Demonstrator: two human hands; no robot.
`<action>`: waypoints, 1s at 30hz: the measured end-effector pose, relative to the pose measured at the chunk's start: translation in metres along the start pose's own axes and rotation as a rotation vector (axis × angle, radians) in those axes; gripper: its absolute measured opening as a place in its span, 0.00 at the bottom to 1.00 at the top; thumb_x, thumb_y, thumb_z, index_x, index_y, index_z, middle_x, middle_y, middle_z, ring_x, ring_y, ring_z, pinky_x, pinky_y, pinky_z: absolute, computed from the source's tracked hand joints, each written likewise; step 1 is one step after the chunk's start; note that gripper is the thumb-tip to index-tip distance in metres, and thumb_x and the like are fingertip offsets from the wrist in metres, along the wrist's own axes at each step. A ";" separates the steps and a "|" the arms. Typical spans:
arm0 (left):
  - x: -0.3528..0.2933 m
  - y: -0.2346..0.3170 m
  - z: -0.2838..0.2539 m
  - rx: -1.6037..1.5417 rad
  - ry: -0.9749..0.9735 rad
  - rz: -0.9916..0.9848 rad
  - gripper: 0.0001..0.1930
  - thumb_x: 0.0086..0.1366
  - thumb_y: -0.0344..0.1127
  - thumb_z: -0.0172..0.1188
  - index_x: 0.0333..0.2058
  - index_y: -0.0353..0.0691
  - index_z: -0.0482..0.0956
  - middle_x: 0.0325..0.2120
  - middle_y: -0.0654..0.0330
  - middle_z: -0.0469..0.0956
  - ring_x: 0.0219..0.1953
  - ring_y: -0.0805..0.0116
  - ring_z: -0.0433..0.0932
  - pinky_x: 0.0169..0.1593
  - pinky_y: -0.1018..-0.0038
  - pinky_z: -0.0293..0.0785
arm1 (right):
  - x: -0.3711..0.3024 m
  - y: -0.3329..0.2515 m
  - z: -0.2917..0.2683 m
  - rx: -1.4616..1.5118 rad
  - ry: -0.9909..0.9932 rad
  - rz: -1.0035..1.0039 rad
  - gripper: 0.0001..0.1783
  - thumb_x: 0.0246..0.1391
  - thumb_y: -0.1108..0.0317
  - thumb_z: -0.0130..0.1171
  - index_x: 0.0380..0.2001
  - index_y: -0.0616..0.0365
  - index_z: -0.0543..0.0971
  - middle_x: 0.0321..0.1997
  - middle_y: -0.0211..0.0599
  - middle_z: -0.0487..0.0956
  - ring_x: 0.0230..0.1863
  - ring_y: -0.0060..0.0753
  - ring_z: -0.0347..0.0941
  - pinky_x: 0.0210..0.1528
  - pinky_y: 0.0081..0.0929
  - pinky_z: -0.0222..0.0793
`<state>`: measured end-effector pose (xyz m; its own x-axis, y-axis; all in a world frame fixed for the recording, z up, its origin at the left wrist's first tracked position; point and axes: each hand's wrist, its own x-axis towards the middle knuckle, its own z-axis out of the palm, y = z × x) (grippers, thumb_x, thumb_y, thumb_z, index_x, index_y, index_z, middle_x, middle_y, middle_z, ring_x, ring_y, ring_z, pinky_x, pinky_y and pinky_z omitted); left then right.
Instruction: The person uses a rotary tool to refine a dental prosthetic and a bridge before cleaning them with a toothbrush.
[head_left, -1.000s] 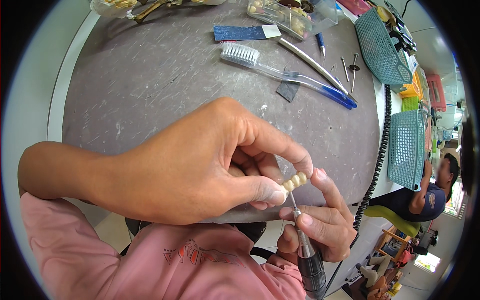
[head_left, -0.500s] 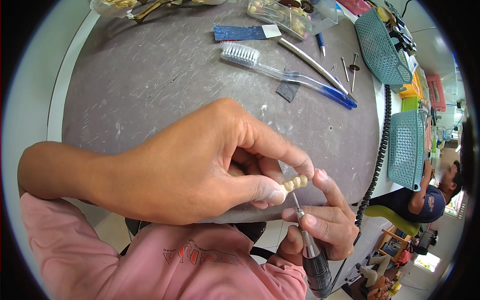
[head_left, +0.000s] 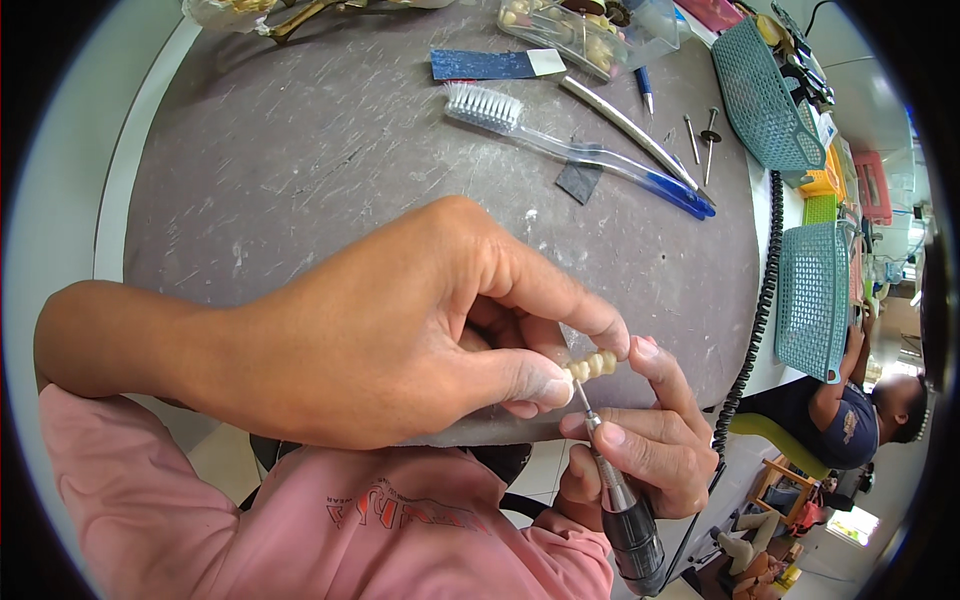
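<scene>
Between the thumb and fingers of my left hand (head_left: 400, 340) is a short row of cream-coloured false teeth, a dental bridge (head_left: 592, 366). My right hand (head_left: 655, 450) grips a rotary handpiece (head_left: 622, 505) with a silver front and a black body. The handpiece's thin bur (head_left: 582, 396) points up at the underside of the bridge near my left thumb; whether it touches cannot be made out. The right index fingertip rests by the far end of the bridge, close to my left index finger.
On the grey worktop (head_left: 300, 180) lie a toothbrush (head_left: 580, 150), a blue strip (head_left: 490, 65), a white-handled knife (head_left: 630, 130), a pen (head_left: 645, 90) and small metal burs (head_left: 710, 140). A coiled cord (head_left: 770, 270) and teal baskets (head_left: 812, 300) line the right side. A person (head_left: 850, 410) sits beyond.
The bur tip has shifted slightly left and up, toward my left thumb, as the handpiece tilts a little. My left hand stays nearly still with the bridge. The person at right has moved their head.
</scene>
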<state>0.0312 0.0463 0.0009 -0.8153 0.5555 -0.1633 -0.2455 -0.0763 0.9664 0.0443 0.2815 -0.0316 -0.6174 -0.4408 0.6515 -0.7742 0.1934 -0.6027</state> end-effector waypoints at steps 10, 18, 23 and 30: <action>0.001 0.001 0.001 -0.053 -0.011 -0.011 0.19 0.61 0.18 0.60 0.52 0.31 0.80 0.34 0.55 0.84 0.36 0.78 0.80 0.44 0.82 0.77 | -0.001 -0.002 0.002 0.043 0.059 0.044 0.17 0.43 0.64 0.76 0.36 0.57 0.83 0.25 0.35 0.85 0.50 0.51 0.81 0.55 0.47 0.77; 0.000 0.002 -0.002 -0.037 -0.025 -0.040 0.19 0.62 0.19 0.61 0.52 0.32 0.79 0.33 0.56 0.84 0.36 0.79 0.80 0.45 0.82 0.77 | -0.001 0.001 -0.001 -0.011 -0.001 -0.004 0.17 0.43 0.65 0.76 0.37 0.55 0.83 0.26 0.34 0.85 0.50 0.50 0.81 0.55 0.46 0.77; 0.001 0.005 -0.001 -0.045 -0.034 -0.071 0.18 0.63 0.19 0.60 0.53 0.32 0.79 0.34 0.56 0.84 0.36 0.79 0.80 0.45 0.82 0.77 | 0.000 -0.003 -0.003 0.018 0.000 0.036 0.16 0.44 0.65 0.75 0.37 0.55 0.83 0.27 0.35 0.85 0.52 0.50 0.80 0.56 0.46 0.76; 0.001 0.006 -0.003 -0.022 -0.057 -0.065 0.19 0.63 0.19 0.59 0.53 0.32 0.79 0.34 0.55 0.84 0.37 0.78 0.81 0.46 0.81 0.78 | 0.002 -0.003 -0.004 0.011 -0.063 0.014 0.15 0.46 0.66 0.74 0.38 0.56 0.82 0.29 0.36 0.86 0.53 0.53 0.79 0.57 0.47 0.75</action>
<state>0.0271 0.0441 0.0054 -0.7659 0.6064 -0.2136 -0.3091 -0.0559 0.9494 0.0449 0.2833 -0.0267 -0.6175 -0.4929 0.6130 -0.7639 0.1899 -0.6168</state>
